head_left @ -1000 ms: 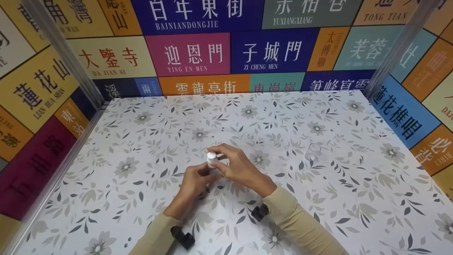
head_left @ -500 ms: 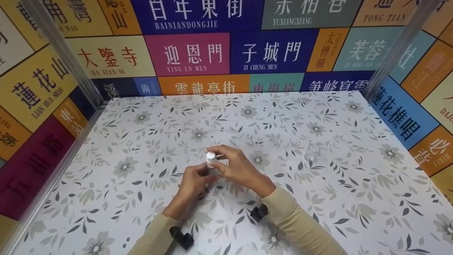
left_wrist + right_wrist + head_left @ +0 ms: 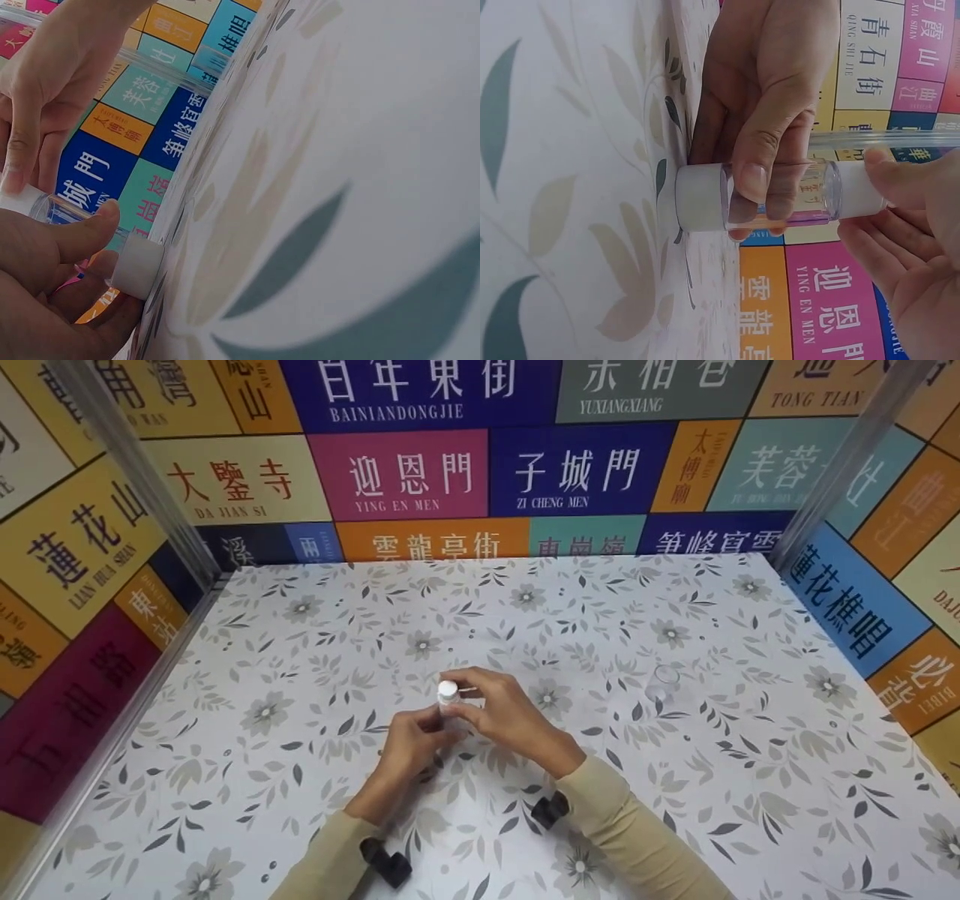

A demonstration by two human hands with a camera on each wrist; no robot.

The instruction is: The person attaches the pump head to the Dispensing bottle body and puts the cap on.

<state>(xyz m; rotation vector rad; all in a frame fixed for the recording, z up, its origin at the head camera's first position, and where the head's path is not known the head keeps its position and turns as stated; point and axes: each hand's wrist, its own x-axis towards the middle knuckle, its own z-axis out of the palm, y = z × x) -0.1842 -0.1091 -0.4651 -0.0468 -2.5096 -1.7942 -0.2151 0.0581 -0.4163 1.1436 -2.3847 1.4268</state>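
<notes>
A small clear bottle [image 3: 819, 187] with a white cap [image 3: 448, 689] and a white base [image 3: 700, 197] stands upright on the patterned table, near its middle. My left hand [image 3: 412, 742] grips the clear body low down, thumb on one side and fingers on the other. Up at the top, my right hand [image 3: 510, 714] pinches the white cap between thumb and fingers. Both wrist views show the two hands on the same bottle, the left beneath the right. Part of the body is covered by the left fingers.
A clear cylindrical piece [image 3: 664, 684], like a small cup or cover, stands on the table to the right of the hands. The table [image 3: 225, 780] has a floral leaf-patterned surface. Walls of colourful sign panels [image 3: 409, 472] rise at the back and sides.
</notes>
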